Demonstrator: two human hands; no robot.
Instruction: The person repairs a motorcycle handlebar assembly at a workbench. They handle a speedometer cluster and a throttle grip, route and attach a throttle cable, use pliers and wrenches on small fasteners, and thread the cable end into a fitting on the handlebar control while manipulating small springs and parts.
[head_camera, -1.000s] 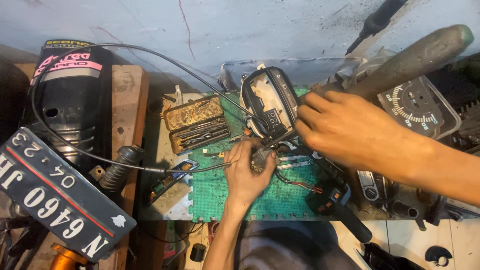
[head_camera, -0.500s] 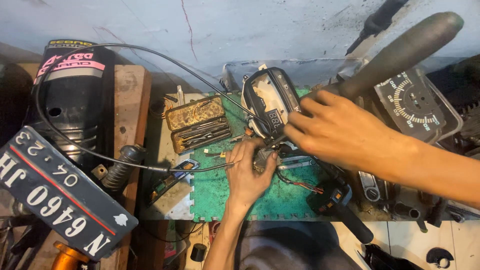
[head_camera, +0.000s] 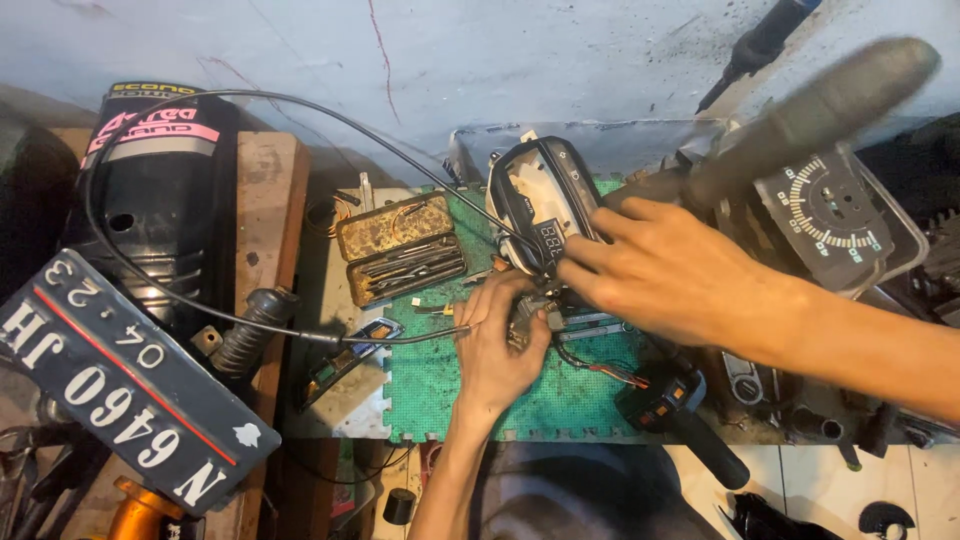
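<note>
My right hand (head_camera: 665, 265) has slid left onto the small part (head_camera: 530, 318) that my left hand (head_camera: 500, 345) pinches; fingers of both now meet there.

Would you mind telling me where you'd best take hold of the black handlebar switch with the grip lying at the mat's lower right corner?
I'd grip the handlebar switch by its long round grip, coming from the lower right. That end juts free off the green mat, while red wires crowd the boxy housing end.
</note>
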